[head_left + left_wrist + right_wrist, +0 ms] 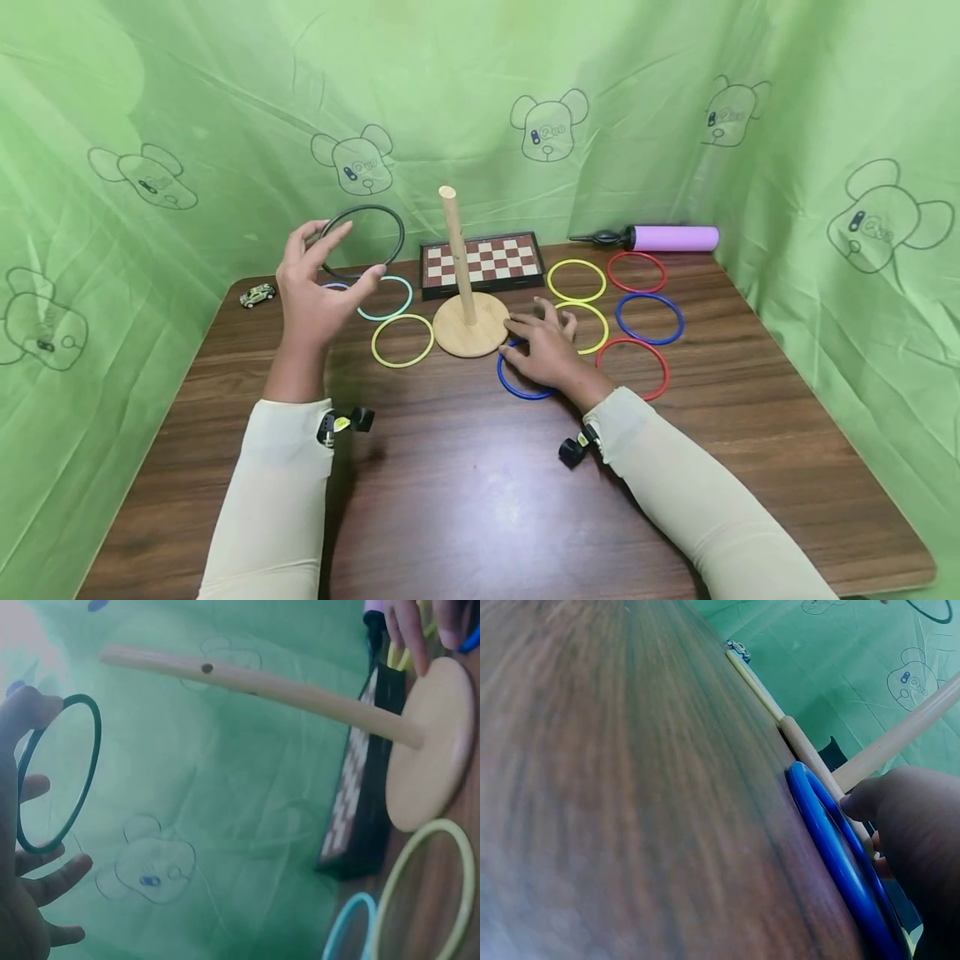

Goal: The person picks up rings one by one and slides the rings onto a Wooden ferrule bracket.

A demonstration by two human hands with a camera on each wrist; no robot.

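Note:
My left hand (311, 287) is raised over the table's left side, holding a dark ring (402, 242) between thumb and fingers. In the left wrist view that ring (96, 750) looks dark green. To its right stands a wooden post (459, 250) upright on a round base (471, 337). My right hand (551, 346) is low beside the base, its fingertips at the base's right edge. Under this hand lies a blue ring (517, 390), partly covered by it. In the right wrist view the thumb (866, 796) overlaps the base just beyond the blue ring.
A yellow ring (402, 366) and a light blue ring (411, 292) lie left of the base. Several yellow, red (666, 367) and blue rings lie to the right. Behind are a checkered board (498, 260) and a purple pump (675, 238). A toy car (257, 295) sits far left.

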